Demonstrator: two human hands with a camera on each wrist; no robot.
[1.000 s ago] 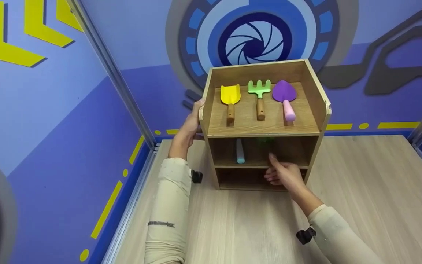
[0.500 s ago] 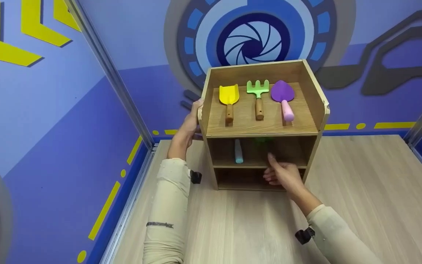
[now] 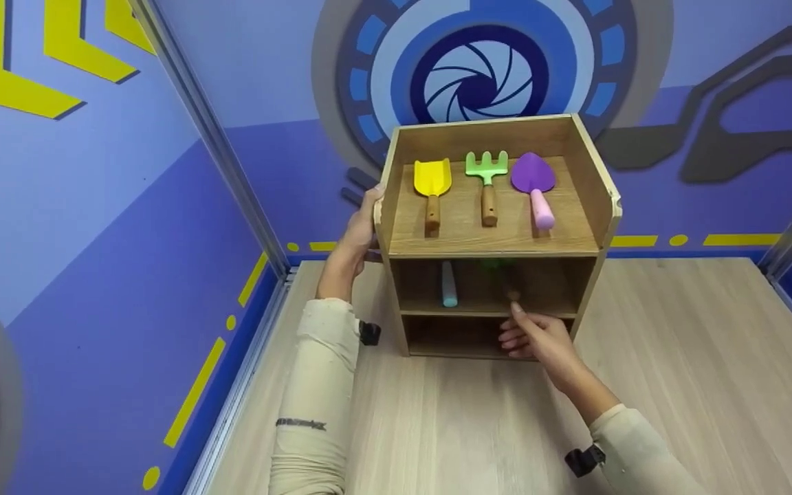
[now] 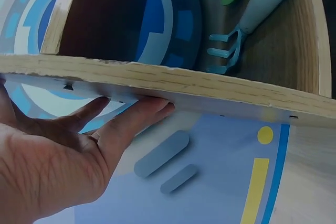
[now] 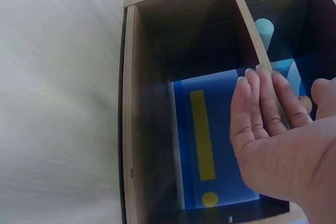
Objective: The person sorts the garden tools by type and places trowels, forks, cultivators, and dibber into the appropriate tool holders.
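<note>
My left hand (image 3: 358,230) lies against the outer left side of a small wooden shelf unit (image 3: 496,253), its fingers (image 4: 139,116) stretched along the panel. My right hand (image 3: 540,340) is in front of the middle shelf. Its fingers are straight at that shelf's front edge in the right wrist view, and the thumb is apart from them, beside a round brown handle end (image 5: 305,104). That handle belongs to a tool with a green head (image 3: 496,263), mostly in shadow. Left of it lies a light-blue toy hand rake (image 4: 239,43), handle outward.
On the top shelf lie a yellow toy shovel (image 3: 432,179), a green toy rake (image 3: 487,168) with a wooden handle, and a purple toy trowel (image 3: 533,173). The unit stands on a wood-look table (image 3: 698,357) between printed blue walls (image 3: 128,261).
My right hand has drawn back slightly, down and to the right, from the middle shelf. The brown handle end now shows above the thumb. My left hand keeps its place.
</note>
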